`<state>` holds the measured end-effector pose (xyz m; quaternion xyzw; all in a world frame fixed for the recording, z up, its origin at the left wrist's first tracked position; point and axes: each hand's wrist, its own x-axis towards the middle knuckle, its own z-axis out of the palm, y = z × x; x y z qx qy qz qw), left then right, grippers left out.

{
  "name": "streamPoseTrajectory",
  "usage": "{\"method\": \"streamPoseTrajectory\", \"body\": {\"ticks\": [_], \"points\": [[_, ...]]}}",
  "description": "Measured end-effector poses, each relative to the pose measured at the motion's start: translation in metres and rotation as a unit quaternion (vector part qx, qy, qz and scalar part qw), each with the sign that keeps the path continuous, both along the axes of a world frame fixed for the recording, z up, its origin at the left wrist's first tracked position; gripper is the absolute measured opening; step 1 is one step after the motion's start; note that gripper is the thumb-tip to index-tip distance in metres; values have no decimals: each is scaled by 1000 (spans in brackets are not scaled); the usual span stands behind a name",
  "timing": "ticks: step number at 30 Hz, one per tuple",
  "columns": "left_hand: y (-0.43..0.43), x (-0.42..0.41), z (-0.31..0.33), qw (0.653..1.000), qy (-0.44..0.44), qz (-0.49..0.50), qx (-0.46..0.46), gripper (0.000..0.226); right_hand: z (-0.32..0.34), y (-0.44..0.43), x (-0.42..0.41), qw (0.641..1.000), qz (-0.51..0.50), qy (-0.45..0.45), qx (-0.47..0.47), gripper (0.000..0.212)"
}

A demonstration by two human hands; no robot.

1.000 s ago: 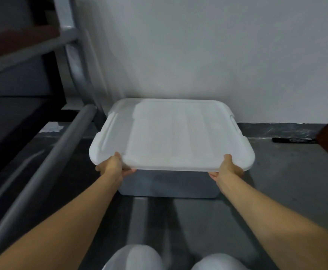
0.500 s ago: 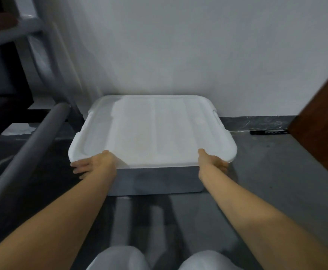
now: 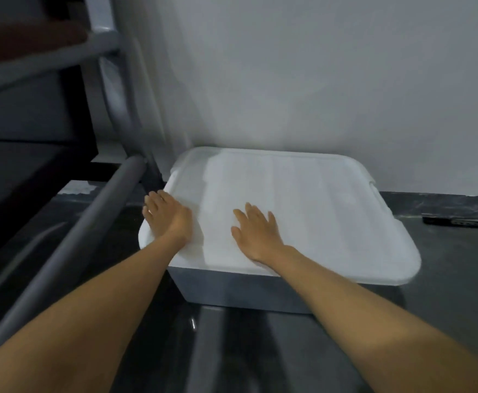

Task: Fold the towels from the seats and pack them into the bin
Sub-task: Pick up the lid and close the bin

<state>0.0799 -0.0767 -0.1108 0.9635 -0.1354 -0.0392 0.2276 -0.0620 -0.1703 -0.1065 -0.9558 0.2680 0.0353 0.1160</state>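
Note:
A grey bin [image 3: 240, 293] stands on the dark floor against the white wall, covered by a white lid [image 3: 317, 211]. My left hand [image 3: 167, 217] lies flat on the lid's left edge with fingers spread. My right hand [image 3: 257, 234] presses flat on the lid's front middle, fingers straight. No towels are visible; the bin's inside is hidden by the lid.
A grey metal rail [image 3: 70, 251] runs diagonally on the left beside the bin, with a dark seat frame [image 3: 33, 109] behind it. A black marker [image 3: 456, 221] lies on the floor by the wall at the right.
Both hands let go of the lid's front corners and moved on top of it, now flat. The lid has settled onto the bin. The view shifted to the left.

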Motion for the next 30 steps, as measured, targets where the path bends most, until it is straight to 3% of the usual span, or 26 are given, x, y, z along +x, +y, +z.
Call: {"method": "streamPoseTrajectory", "body": {"ticks": [5, 9, 11, 15, 20, 26, 30], "points": [[3, 55, 1, 979, 154, 47, -127, 57, -19, -7, 48, 999, 9, -36, -18, 51], [-2, 106, -15, 873, 370, 125, -292, 81, -28, -21, 73, 997, -5, -68, -41, 52], [-5, 111, -15, 862, 393, 135, -292, 86, -28, -26, 78, 996, -10, -72, -51, 51], [-3, 92, 0, 890, 310, 165, -291, 72, -29, -28, 82, 996, -8, -67, -64, 57], [-12, 61, 4, 987, 66, 64, -129, 40, -25, -25, 81, 997, -7, -70, -43, 51], [-18, 53, 4, 995, -73, -45, 49, 25, -22, -23, 76, 997, 8, -69, -16, 51], [-23, 43, -1, 993, -62, -44, 85, 40, -10, -37, 51, 993, 40, -90, 61, 50]]}}
